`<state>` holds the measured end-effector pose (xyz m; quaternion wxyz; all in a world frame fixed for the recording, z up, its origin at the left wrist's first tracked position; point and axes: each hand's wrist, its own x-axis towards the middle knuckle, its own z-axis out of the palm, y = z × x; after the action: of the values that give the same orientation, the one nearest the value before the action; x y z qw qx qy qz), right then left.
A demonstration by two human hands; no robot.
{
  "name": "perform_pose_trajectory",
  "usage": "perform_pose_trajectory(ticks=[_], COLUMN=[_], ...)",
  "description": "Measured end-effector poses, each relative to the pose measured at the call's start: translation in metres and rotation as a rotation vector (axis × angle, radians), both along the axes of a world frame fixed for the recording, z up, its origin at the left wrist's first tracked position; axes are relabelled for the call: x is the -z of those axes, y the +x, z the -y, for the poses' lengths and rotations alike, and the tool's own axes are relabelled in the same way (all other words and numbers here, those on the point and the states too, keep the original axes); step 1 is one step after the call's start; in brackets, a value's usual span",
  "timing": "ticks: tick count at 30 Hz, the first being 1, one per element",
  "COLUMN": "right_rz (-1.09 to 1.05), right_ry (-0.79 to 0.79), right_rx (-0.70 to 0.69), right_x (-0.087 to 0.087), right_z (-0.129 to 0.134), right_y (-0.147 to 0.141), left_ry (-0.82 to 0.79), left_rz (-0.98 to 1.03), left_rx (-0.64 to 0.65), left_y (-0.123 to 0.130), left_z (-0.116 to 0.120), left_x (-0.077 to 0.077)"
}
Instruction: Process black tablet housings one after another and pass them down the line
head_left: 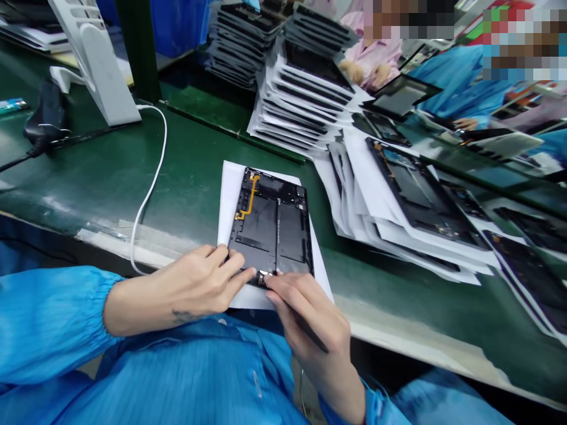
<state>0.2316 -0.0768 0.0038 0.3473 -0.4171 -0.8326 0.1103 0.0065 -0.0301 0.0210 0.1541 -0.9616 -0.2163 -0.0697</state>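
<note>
Head view: a thin black shell (254, 255) is seen flat on white paper (225, 200), on the green bench (195, 171), right by both hands.
R hand (310, 307): fingers are bent nearly closed, tips put by a small silver bit (262, 276) at the shell's near edge; a thin dark thing (315, 335) seems to be held under them, too hidden to name.
L hand (199, 280): fingers are half bent, a bit apart, & rested on the near L corner; can't tell if anything is pinched.
Shell feel: prob. light & stiff, but thin, so it could be bent if pushed hard; may slide w/ the paper.
Shell grip: best held by the side rims, w/ flat fingers.
Gold strip (254, 198): prob. soft & easy to rip; shouldn't be pulled.
White cord (162, 147): looped on the L, prob. bendy.
R pile (363, 177): more shells & paper are stacked loosely.
Tall pile (301, 112): set farther back, could be tipped if bumped.
Co-worker's hands (381, 77): seen far off, past the piles.
</note>
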Motion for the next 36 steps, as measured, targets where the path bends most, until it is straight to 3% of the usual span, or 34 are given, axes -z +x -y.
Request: perform_pose_trajectory(ticks=[4, 10, 18, 20, 23, 26, 28, 32, 36], right_rz=[0.117, -0.033, -0.029, -0.113, -0.323, -0.414, -0.369, -0.125, 0.128], right_ry=[0.006, -0.09, -0.02, -0.031, -0.087, -0.113, -0.053, 0.153, 0.14], right_rx=[-0.051, 0.01, -0.019, -0.004, 0.103, 0.18, 0.169, 0.004, -0.033], right_x=[-0.007, -0.002, 0.005, 0.008, 0.015, 0.018, 0.018, 0.017, 0.024], right_z=[0.004, 0.006, 0.003, 0.0, -0.003, -0.006, -0.008, -0.012, -0.017], right_y=[-0.002, 0.007, 0.005, 0.005, 0.009, 0.013, 0.013, 0.003, -0.011], left_ry=[-0.001, 0.03, 0.003, -0.195, -0.685, -1.131, -1.335, -1.476, -1.49], left_rz=[0.023, 0.126, 0.345, 0.441, 0.672, 0.844, 0.884, 1.003, 1.107], left_rx=[0.012, 0.016, 0.035, 0.008, -0.186, -0.402, -0.491, -0.492, -0.576], left_y=[0.002, -0.003, -0.012, -0.018, -0.023, -0.018, -0.011, -0.004, -0.008], left_z=[-0.002, -0.002, -0.001, -0.005, -0.021, -0.04, -0.048, -0.05, -0.048], left_x=[0.001, 0.014, 0.029, 0.033, 0.031, 0.015, 0.002, -0.008, -0.006])
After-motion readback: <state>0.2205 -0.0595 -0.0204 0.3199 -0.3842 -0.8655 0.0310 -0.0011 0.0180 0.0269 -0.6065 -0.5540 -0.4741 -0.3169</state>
